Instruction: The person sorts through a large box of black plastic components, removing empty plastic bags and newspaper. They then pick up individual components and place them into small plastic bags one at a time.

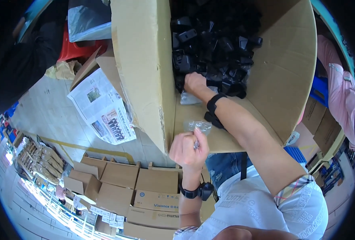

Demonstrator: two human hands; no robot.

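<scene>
My left hand is closed in a fist near the front of a large open cardboard box. A small clear plastic bag sticks out above its thumb and fingers. Deep in the box, my right hand is curled at the near edge of a heap of black plastic parts. Its fingertips are hidden, so what it grips cannot be made out. Below that hand lies another clear plastic bag on the box's inner wall. A dark band is on each of my wrists.
Brown cartons are stacked at lower left. A newspaper sheet hangs over a smaller carton beside the big box. A red plastic stool stands at upper left, near a person's dark sleeve. Someone in pink clothing is at the right.
</scene>
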